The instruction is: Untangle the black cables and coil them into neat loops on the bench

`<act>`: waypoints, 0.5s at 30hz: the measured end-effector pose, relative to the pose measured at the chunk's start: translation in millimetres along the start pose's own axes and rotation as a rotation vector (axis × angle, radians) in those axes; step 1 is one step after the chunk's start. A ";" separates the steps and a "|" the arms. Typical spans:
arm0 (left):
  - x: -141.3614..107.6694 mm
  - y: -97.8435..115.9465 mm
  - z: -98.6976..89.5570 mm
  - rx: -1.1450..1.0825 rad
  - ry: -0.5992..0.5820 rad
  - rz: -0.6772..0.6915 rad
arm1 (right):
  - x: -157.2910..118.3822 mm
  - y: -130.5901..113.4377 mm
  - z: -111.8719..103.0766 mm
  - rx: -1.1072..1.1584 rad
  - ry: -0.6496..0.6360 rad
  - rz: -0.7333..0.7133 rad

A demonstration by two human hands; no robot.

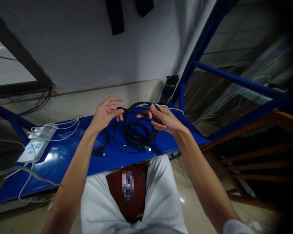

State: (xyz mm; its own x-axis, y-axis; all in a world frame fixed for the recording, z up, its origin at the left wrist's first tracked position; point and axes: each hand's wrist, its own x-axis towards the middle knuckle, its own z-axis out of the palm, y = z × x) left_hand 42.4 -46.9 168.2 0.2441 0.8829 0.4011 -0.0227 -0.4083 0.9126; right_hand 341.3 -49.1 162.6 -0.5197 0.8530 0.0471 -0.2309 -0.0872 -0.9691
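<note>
Above the blue table, my left hand [109, 112] pinches the end of a black cable between thumb and fingers. My right hand [162, 118] is closed on another part of the black cable, to the right. Between the hands the cable bends in a loop. Below it, a coil of black cable [139, 133] lies on the table, with connector ends at its front edge. A smaller black cable coil [103, 143] lies to its left, under my left wrist, partly hidden by it.
A white power strip [38, 144] with white cords sits on the left of the blue table [63, 156]. A black bottle [169, 88] stands at the back right by the wall. A wooden chair [258, 162] and blue frame bars [234, 79] are on the right.
</note>
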 end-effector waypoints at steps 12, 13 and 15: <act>13.2 0.1 4.2 -0.066 -0.168 -0.085 | 10.9 -9.4 -1.3 -0.046 -0.020 -0.043; 11.9 -2.6 2.8 -0.103 -0.167 -0.111 | 10.9 -7.8 -3.0 -0.045 -0.016 -0.038; 11.9 -8.9 2.1 -0.148 -0.111 -0.142 | 11.5 -4.2 -4.7 -0.041 -0.034 -0.020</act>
State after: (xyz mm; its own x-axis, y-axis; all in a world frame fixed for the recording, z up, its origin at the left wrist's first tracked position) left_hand 47.5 -33.3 164.7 0.3597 0.8948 0.2644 -0.1207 -0.2363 0.9641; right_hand 340.2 -36.5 166.1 -0.5431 0.8364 0.0745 -0.2086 -0.0484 -0.9768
